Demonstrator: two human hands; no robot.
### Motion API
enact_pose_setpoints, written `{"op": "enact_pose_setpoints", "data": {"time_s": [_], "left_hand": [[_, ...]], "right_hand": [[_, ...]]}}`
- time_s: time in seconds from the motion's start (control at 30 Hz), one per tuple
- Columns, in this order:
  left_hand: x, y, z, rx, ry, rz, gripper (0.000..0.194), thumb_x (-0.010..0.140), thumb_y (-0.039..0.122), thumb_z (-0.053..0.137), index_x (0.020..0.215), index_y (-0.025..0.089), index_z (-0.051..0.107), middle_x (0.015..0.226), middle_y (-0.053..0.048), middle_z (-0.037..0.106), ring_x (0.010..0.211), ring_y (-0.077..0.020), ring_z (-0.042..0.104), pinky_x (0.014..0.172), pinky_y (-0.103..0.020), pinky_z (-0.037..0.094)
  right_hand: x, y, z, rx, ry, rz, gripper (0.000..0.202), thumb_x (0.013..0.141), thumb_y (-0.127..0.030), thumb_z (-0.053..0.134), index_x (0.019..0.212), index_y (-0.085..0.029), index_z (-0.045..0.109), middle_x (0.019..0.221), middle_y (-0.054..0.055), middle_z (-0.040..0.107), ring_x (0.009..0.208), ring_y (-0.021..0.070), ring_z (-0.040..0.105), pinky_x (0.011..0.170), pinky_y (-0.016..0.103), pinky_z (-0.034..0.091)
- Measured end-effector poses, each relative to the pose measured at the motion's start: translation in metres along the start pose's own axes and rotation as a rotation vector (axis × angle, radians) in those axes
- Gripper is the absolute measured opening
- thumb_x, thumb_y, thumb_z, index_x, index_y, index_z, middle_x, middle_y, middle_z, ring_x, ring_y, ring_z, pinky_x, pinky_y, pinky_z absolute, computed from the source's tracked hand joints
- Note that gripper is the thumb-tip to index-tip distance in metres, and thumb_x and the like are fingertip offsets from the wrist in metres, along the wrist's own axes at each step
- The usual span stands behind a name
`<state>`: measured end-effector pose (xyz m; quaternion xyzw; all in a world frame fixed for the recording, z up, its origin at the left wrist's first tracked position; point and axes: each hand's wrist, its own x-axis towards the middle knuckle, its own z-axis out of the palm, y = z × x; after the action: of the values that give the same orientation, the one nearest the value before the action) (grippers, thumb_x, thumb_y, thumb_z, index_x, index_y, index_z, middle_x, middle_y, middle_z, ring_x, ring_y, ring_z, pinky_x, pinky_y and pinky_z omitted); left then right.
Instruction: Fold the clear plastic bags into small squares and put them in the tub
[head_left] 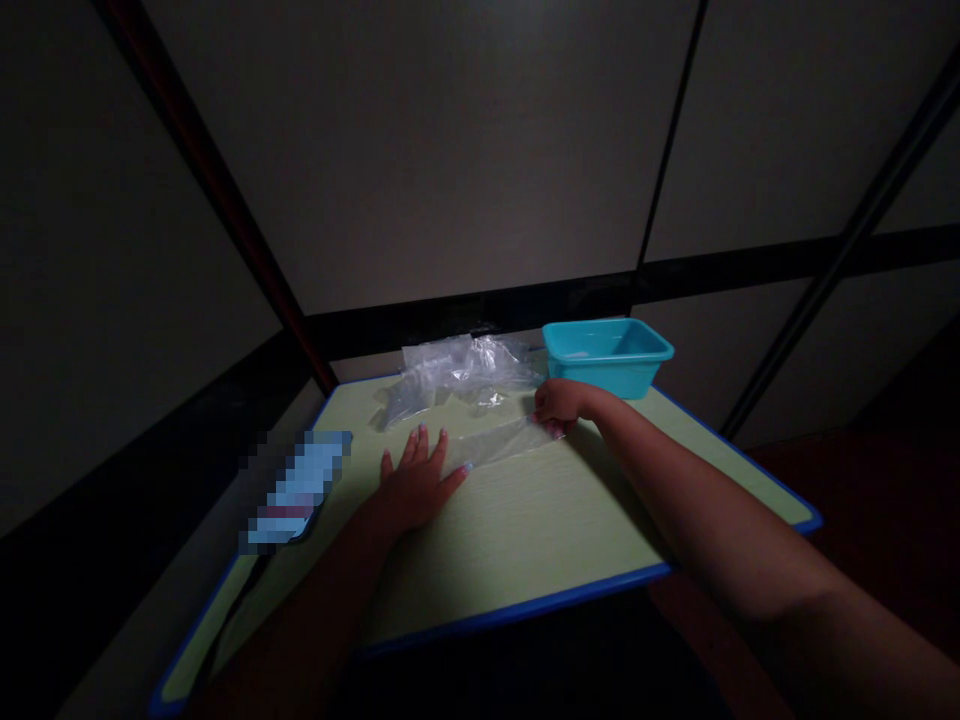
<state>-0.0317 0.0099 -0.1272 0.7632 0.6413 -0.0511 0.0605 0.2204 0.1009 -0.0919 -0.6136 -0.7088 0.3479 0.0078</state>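
Observation:
A clear plastic bag (499, 440) lies stretched flat across the table between my hands. My left hand (418, 480) rests on the bag's left end, palm down with its fingers spread. At the right end, my right hand (559, 405) is closed with its fingertips pinching the bag's edge. Just beyond, a loose pile of crumpled clear plastic bags (465, 370) sits toward the back of the table. A turquoise plastic basket (607, 375) stands right behind my right hand; something pale shows inside it, too dim to make out.
The pale green table (525, 540) has a blue rim. On its left side lies a blurred-out device (300, 490), seemingly phone-shaped, with a dark cord (232, 620) running toward the front edge. Cabinet-like panels (450, 150) rise close behind the table.

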Motion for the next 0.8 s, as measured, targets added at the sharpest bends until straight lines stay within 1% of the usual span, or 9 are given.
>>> {"op": "enact_pose_setpoints", "data": {"time_s": [0.1, 0.2, 0.33, 0.43, 0.5, 0.63, 0.7, 0.8], "left_hand": [[0.000, 0.000, 0.000, 0.009, 0.046, -0.007, 0.070, 0.088, 0.060, 0.021, 0.146, 0.022, 0.012, 0.151, -0.016, 0.002, 0.138, -0.0308, 0.002, 0.102, -0.063, 0.011], [0.001, 0.001, -0.003, 0.016, 0.139, -0.013, 0.069, 0.089, 0.058, 0.021, 0.146, 0.020, 0.014, 0.151, -0.017, 0.004, 0.139, -0.0293, 0.001, 0.103, -0.063, 0.009], [0.005, -0.001, -0.010, 0.000, 0.270, -0.019, 0.064, 0.092, 0.051, 0.016, 0.145, 0.017, 0.018, 0.152, -0.014, 0.005, 0.139, -0.0267, 0.003, 0.105, -0.060, 0.007], [0.009, -0.005, -0.013, -0.049, 0.319, -0.041, 0.061, 0.093, 0.046, 0.012, 0.146, 0.015, 0.016, 0.152, -0.010, 0.006, 0.140, -0.0232, 0.006, 0.107, -0.057, 0.006], [0.010, -0.008, -0.012, -0.075, 0.297, -0.046, 0.060, 0.093, 0.044, 0.011, 0.146, 0.015, 0.015, 0.152, -0.008, 0.008, 0.140, -0.0221, 0.007, 0.108, -0.055, 0.007], [0.008, -0.009, -0.009, -0.090, 0.163, -0.006, 0.058, 0.093, 0.041, 0.008, 0.146, 0.018, 0.014, 0.151, -0.005, 0.012, 0.139, -0.0219, 0.009, 0.108, -0.055, 0.011], [0.004, -0.006, -0.009, -0.090, 0.095, 0.016, 0.059, 0.093, 0.043, 0.008, 0.146, 0.018, 0.012, 0.152, -0.005, 0.010, 0.139, -0.0223, 0.008, 0.107, -0.057, 0.011], [-0.003, 0.000, -0.010, -0.058, 0.013, 0.026, 0.064, 0.091, 0.049, 0.012, 0.146, 0.015, 0.010, 0.151, -0.009, 0.007, 0.139, -0.0240, 0.006, 0.106, -0.060, 0.006]], "right_hand": [[-0.002, -0.002, 0.000, 0.014, -0.008, 0.012, 0.016, 0.086, -0.026, 0.053, 0.081, -0.012, 0.059, 0.062, 0.004, 0.067, 0.057, 0.0156, 0.065, 0.054, 0.024, 0.052], [-0.005, -0.005, 0.000, -0.005, 0.002, 0.000, 0.022, 0.088, -0.030, 0.050, 0.081, -0.011, 0.059, 0.064, 0.006, 0.068, 0.057, 0.0158, 0.065, 0.053, 0.024, 0.051], [-0.003, -0.006, 0.001, -0.044, -0.005, 0.007, 0.034, 0.092, -0.035, 0.042, 0.077, -0.010, 0.059, 0.059, 0.008, 0.066, 0.052, 0.0163, 0.064, 0.050, 0.025, 0.051], [0.000, -0.004, 0.002, -0.047, -0.010, 0.014, 0.039, 0.092, -0.038, 0.040, 0.073, -0.010, 0.059, 0.056, 0.007, 0.065, 0.050, 0.0171, 0.063, 0.051, 0.026, 0.051], [0.001, -0.004, 0.002, -0.056, -0.003, 0.013, 0.039, 0.092, -0.040, 0.041, 0.073, -0.010, 0.059, 0.056, 0.007, 0.065, 0.050, 0.0171, 0.064, 0.052, 0.026, 0.051], [-0.002, -0.006, 0.002, -0.047, -0.004, 0.019, 0.039, 0.091, -0.043, 0.043, 0.079, -0.009, 0.060, 0.057, 0.007, 0.066, 0.051, 0.0163, 0.064, 0.052, 0.024, 0.050], [-0.004, -0.007, 0.001, -0.025, -0.014, 0.032, 0.039, 0.091, -0.041, 0.043, 0.079, -0.009, 0.060, 0.055, 0.007, 0.065, 0.050, 0.0158, 0.063, 0.051, 0.024, 0.050], [-0.007, -0.009, 0.001, -0.032, -0.019, 0.035, 0.037, 0.091, -0.037, 0.043, 0.076, -0.008, 0.060, 0.053, 0.007, 0.063, 0.049, 0.0153, 0.062, 0.049, 0.023, 0.049]]}}
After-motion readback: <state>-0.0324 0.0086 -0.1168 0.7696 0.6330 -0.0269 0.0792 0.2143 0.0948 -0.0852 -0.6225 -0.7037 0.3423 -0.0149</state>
